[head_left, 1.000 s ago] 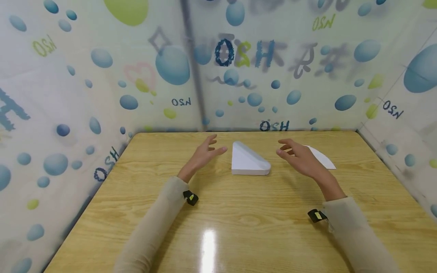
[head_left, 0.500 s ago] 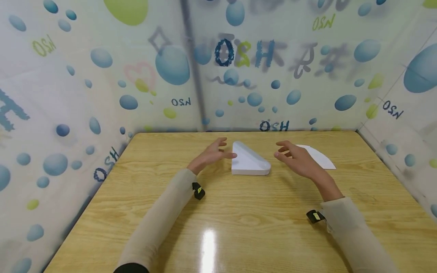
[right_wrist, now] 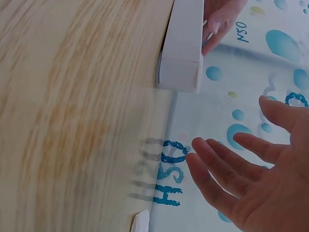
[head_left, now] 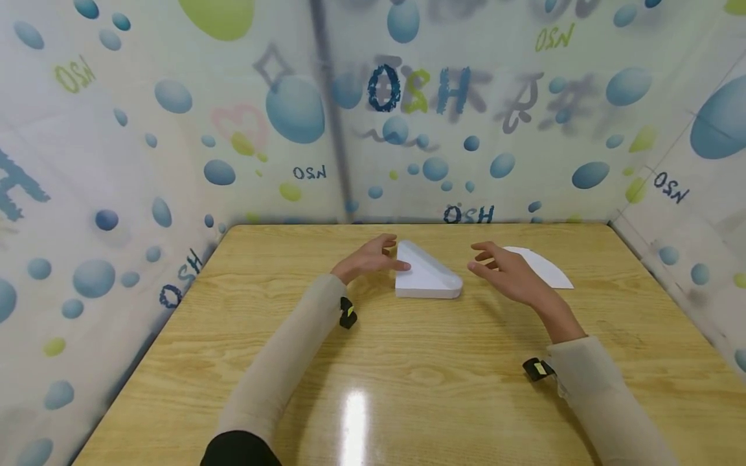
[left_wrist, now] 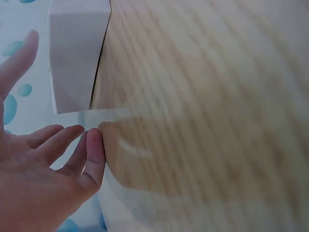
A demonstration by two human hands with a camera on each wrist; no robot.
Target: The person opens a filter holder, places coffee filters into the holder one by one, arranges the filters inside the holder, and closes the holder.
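A white triangular box lies on the wooden table, its slanted side toward the right. At its left edge is my left hand, thumb overlapping the box in the head view and the other fingers behind. In the left wrist view, the fingertips reach down near the table just off the end of the box, and the thumb is raised. My right hand hovers right of the box with fingers spread and loosely bent, holding nothing. The right wrist view shows a gap between these fingers and the box.
A flat white fan-shaped sheet lies on the table, partly behind my right hand. A patterned cloth wall rises along the table's far edge, with more of it at both sides.
My left hand has moved right until it reached the left edge of the triangular box. The right hand has shifted only slightly; the box has stayed in place.
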